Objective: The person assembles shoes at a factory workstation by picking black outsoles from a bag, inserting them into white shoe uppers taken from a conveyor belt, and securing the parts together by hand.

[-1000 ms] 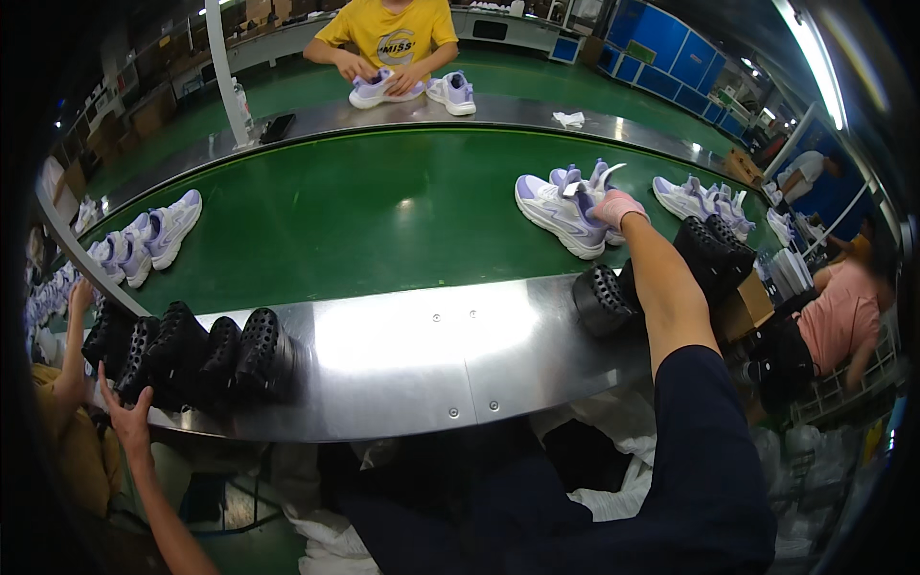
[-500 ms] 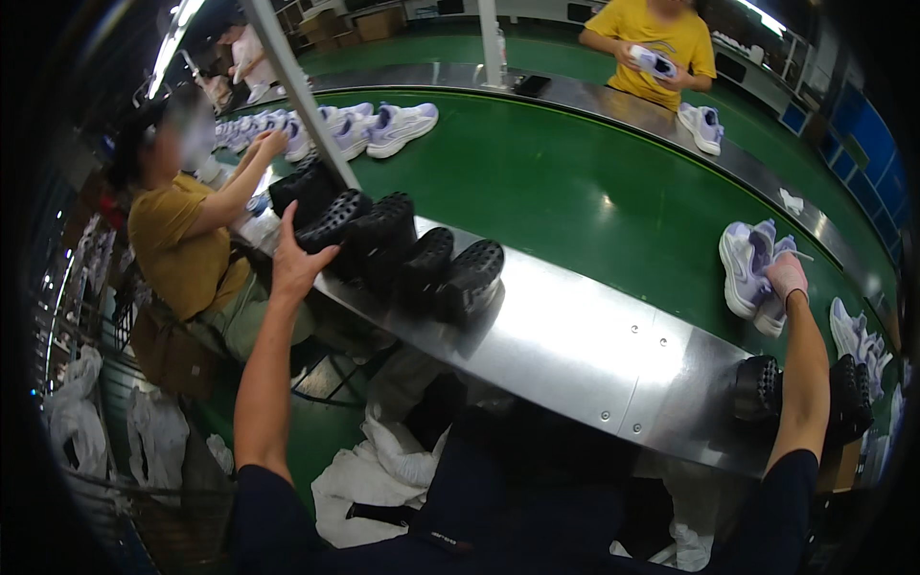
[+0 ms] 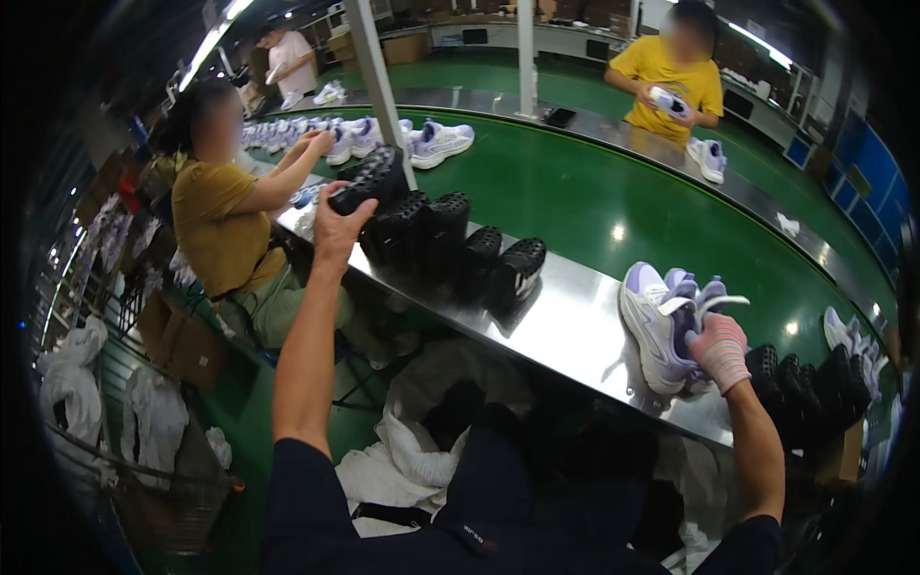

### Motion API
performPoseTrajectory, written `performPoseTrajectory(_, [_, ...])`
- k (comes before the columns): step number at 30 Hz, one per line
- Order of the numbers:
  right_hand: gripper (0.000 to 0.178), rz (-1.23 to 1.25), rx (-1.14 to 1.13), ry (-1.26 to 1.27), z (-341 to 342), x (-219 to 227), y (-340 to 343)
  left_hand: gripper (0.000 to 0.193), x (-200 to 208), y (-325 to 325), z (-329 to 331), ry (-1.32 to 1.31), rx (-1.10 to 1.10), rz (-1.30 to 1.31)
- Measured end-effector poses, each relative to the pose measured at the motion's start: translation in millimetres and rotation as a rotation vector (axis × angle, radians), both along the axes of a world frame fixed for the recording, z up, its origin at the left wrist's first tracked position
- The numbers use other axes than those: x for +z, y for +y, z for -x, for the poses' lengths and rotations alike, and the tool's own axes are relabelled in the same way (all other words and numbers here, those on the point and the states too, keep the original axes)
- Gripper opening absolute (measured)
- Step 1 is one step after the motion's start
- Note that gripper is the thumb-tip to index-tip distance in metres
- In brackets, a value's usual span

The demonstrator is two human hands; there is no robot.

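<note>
My left hand (image 3: 339, 230) is closed around a black, studded, shoe-shaped block (image 3: 379, 180), tilted above the near end of a row of similar black blocks (image 3: 447, 228) on the metal ledge. My right hand (image 3: 723, 351), in a pink striped glove, grips a pair of white-and-lavender sneakers (image 3: 644, 326) at their openings. The sneakers stand on or just over the metal ledge (image 3: 585, 335), side by side with toes away from the hand; contact underneath cannot be made out. Their loose white straps or tongues stick up beside my fingers. The fingertips inside are hidden.
More black blocks (image 3: 800, 383) and sneakers (image 3: 843, 331) stand at the right. Beyond the ledge runs a green conveyor belt (image 3: 556, 216) with a line of sneakers (image 3: 441, 144) at far left. A post (image 3: 372, 72) rises nearby. Co-workers sit at left and stand across the belt.
My right hand has brought the sneaker pair from the green belt nearer, to the metal ledge. My left hand has raised a black block from the row. The view has shifted.
</note>
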State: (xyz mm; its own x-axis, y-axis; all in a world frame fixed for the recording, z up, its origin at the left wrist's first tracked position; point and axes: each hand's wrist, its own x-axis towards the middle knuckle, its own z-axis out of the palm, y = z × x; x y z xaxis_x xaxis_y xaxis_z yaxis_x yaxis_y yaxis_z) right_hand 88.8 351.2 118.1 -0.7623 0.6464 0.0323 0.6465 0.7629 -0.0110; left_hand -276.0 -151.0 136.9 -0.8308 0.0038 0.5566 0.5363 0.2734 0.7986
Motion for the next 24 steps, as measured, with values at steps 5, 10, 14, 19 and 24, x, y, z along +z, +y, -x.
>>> performPoseTrajectory(5, [0.032, 0.075, 0.019, -0.029, 4, -1, -20, 0.05, 37, 55, -138, -0.262, -0.371, -0.28])
performPoseTrajectory(10, [0.031, -0.046, -0.032, 0.101, -24, 21, -33, 0.052, -33, 193, -244, -0.283, -0.435, 0.094])
performPoseTrajectory(14, [0.022, 0.332, 0.148, 0.796, -75, 25, -91, 0.064, -102, 237, -255, -0.15, -0.023, 0.602])
performPoseTrajectory(19, [0.022, 0.656, 0.167, 0.725, -94, -38, -143, 0.069, -99, 242, -267, -0.189, 0.009, 0.436])
performPoseTrajectory(24, [0.039, 0.596, 0.138, 0.741, -65, -69, -158, 0.07, -72, 201, -275, -0.11, 0.205, 0.231])
